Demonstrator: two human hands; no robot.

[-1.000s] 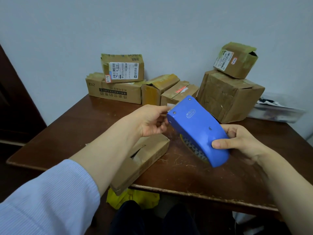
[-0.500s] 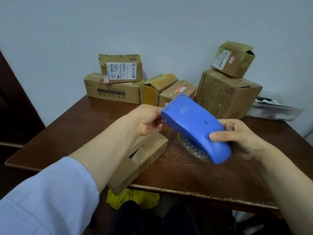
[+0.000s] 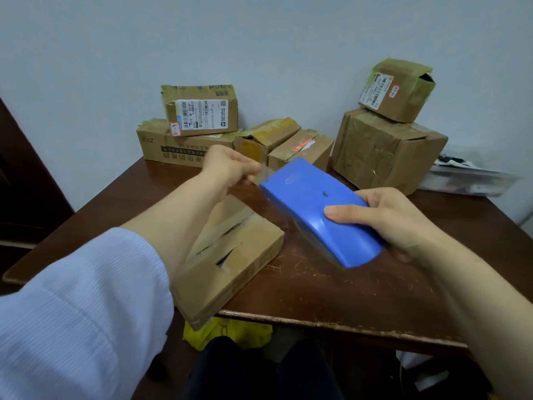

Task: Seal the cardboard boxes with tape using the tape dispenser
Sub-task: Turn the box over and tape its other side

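My right hand (image 3: 383, 217) grips a blue tape dispenser (image 3: 314, 209) by its rear end and holds it above the table, its front pointing away to the left. My left hand (image 3: 227, 166) pinches the clear tape end (image 3: 261, 176) at the dispenser's front, a short strip stretched between them. Below my left forearm a flat cardboard box (image 3: 230, 255) lies on the brown table (image 3: 331, 284), its top flaps slightly gaping, one corner over the near edge.
Several cardboard boxes stand against the wall: a labelled box (image 3: 202, 111) on a long one (image 3: 161, 145), two narrow boxes (image 3: 288, 142), a big box (image 3: 386, 151) bearing a small one (image 3: 398, 88). A plastic bag (image 3: 467, 180) lies far right. A yellow item (image 3: 225, 333) sits under the table edge.
My left hand has lifted from the dispenser's nose and drawn a short strip of clear tape out to the left. The dispenser has tilted flatter in my right hand.
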